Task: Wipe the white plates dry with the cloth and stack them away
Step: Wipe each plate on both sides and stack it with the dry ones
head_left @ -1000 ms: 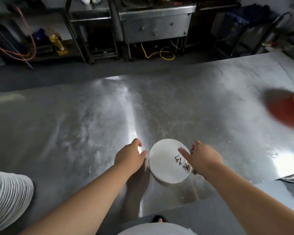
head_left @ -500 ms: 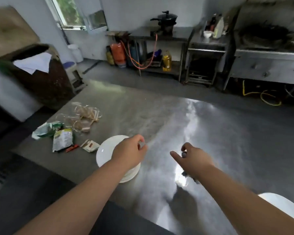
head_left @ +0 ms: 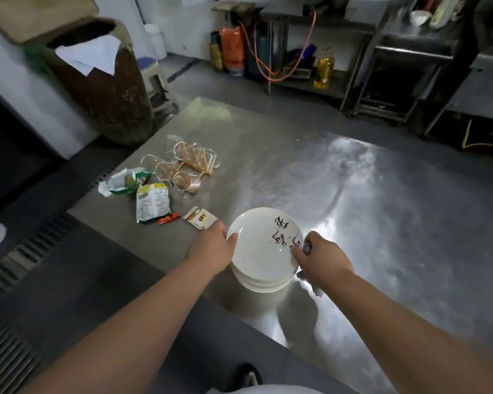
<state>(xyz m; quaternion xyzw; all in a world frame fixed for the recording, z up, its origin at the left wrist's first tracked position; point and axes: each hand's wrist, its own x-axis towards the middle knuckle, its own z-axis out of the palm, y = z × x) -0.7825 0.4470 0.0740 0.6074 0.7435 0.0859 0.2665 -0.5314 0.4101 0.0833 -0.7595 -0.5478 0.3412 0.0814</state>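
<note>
Far left, off the table: rusty brown barrel (head_left: pixel 106 89), a white sheet lying in its mouth.
Table, left part: crumpled green-and-white snack wrappers (head_left: pixel 151 203); cluster of clear cups (head_left: pixel 182 169) just beyond them; small torn cardboard carton (head_left: pixel 199 218) just beside the left hand.
Left hand (head_left: pixel 211 248): thumb curled over the left rim of the white round ceramic plate with black brush marks (head_left: pixel 261 248); the other fingers are hidden below the rim.
Plate position: slightly tilted, directly over the stack of plain white plates (head_left: pixel 264 285) by the table's near edge; cannot tell whether it touches the stack.
Right hand (head_left: pixel 322 260): fingers curled, pinching the plate's right rim; a scrap of grey cloth (head_left: pixel 317 291) hangs beneath the hand.
Right of stack: brushed steel tabletop (head_left: pixel 396 223), bright glare.
Far shelf: yellow oil bottle (head_left: pixel 323 69).
</note>
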